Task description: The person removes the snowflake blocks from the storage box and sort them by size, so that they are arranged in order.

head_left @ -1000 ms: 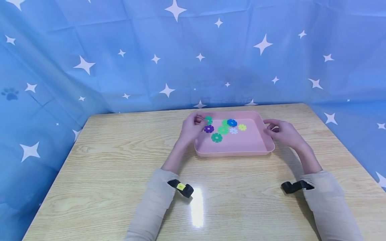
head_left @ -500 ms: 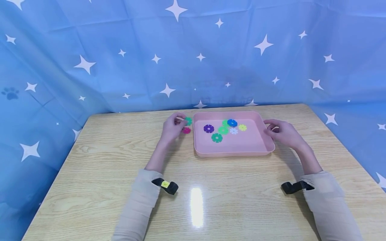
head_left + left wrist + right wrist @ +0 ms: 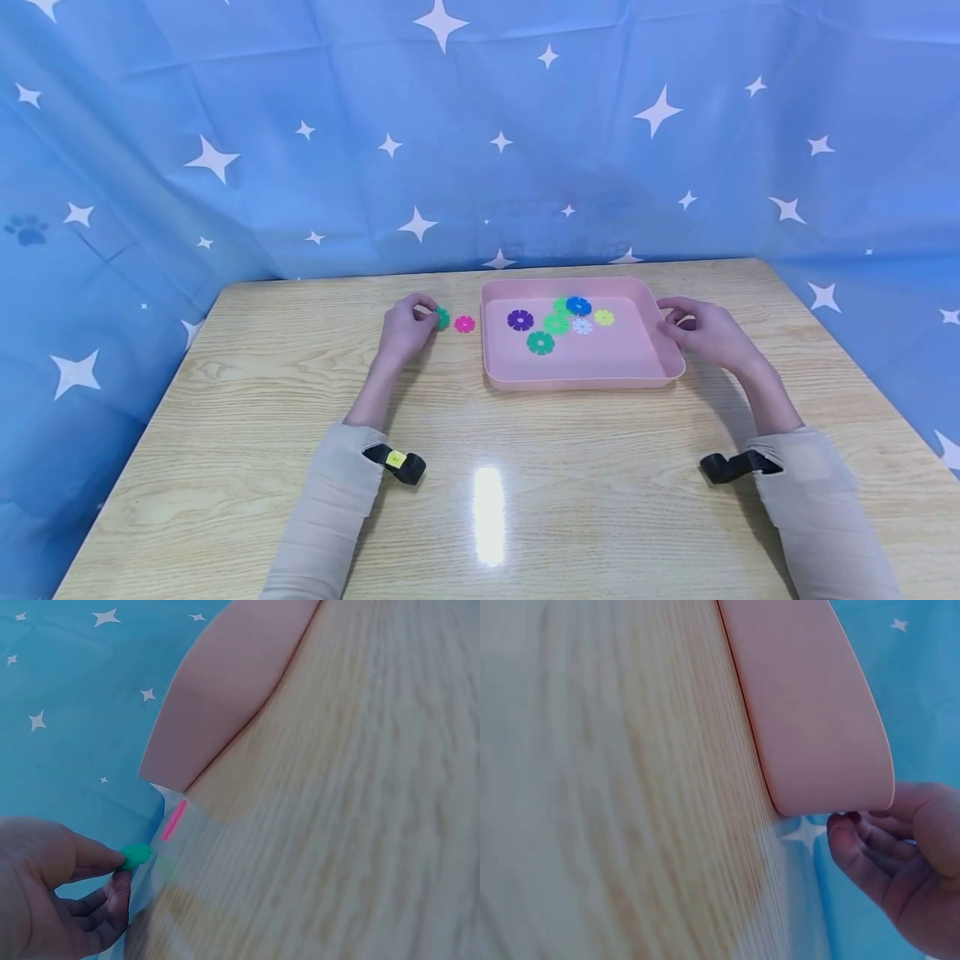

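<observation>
Pinching a green disc (image 3: 136, 856) btwn thumb and fingertips, the L hand (image 3: 407, 329) is toward the far side of the table (image 3: 300, 500), L of the tray; whether the disc touches the wood, we can't tell. Just R of it we find a pink disc (image 3: 465, 324) on the table, btwn the held pc. and the tray, apart from both.

The R hand (image 3: 701, 333) is clamped on the R wall of the pink tray (image 3: 615, 358), thumb over the rim, bent fingers against the outside; in the R wrist view we lose one digit's tip behind the tray's corner.

Inside the tray we count 7 notched discs, mostly L and middle: a purple disc (image 3: 521, 320) farthest L; a darker green disc (image 3: 531, 342) nearest the front; a light-green disc (image 3: 552, 328) at mid; a blue disc (image 3: 578, 306) partly over a rear light-green disc (image 3: 560, 305); a white disc (image 3: 582, 326) in front of the blue; a yellow disc (image 3: 603, 317) farthest R.

Farther out, we note beige sleeves (image 3: 315, 517) w/ black wrist mounts (image 3: 729, 467) at the cuffs, the L one w/ a yellow label (image 3: 395, 458). Behind, we see a blue curtain (image 3: 337, 83) w/ white stars.
</observation>
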`<state>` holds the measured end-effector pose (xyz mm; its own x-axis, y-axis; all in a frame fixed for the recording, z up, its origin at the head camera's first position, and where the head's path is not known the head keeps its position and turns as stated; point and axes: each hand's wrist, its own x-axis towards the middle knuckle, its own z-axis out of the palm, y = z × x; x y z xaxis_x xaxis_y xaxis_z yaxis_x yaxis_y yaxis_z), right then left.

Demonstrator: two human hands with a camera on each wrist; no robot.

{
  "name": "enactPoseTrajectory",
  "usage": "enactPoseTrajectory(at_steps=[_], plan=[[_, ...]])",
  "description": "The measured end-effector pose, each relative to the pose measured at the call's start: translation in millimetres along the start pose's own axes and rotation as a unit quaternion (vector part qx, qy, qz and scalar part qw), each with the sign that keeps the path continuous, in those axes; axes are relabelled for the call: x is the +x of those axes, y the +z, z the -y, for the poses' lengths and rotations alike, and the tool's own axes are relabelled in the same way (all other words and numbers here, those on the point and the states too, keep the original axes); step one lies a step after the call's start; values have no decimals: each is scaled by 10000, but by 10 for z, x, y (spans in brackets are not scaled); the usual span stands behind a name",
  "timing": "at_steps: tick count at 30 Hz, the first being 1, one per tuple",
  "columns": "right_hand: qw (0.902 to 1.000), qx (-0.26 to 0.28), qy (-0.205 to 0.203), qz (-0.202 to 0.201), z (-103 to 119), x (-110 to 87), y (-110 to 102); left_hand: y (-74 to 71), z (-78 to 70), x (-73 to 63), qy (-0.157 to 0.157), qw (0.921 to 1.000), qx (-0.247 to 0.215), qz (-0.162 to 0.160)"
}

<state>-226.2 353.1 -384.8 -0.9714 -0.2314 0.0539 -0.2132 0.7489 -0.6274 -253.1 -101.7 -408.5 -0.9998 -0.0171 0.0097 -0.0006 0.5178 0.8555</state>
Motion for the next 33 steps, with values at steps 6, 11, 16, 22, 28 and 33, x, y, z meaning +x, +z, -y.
enactPoseTrajectory(at_steps=[6,11,16,22,28,33], plan=[[10000,-31,25,8,-6,4,0,7,16,1,4,9994,327,89],[9999,-59,107,67,8,16,0,23,8,15,-107,9988,450,187],[9998,-73,149,101,19,31,-2,38,-5,20,-207,9983,509,189],[9997,-134,179,85,8,39,-1,52,-1,25,-197,9983,521,165],[9997,-93,187,103,15,30,-2,65,-1,24,-150,9983,540,140],[9998,-94,162,86,15,21,-5,75,-3,30,-167,9984,522,146]])
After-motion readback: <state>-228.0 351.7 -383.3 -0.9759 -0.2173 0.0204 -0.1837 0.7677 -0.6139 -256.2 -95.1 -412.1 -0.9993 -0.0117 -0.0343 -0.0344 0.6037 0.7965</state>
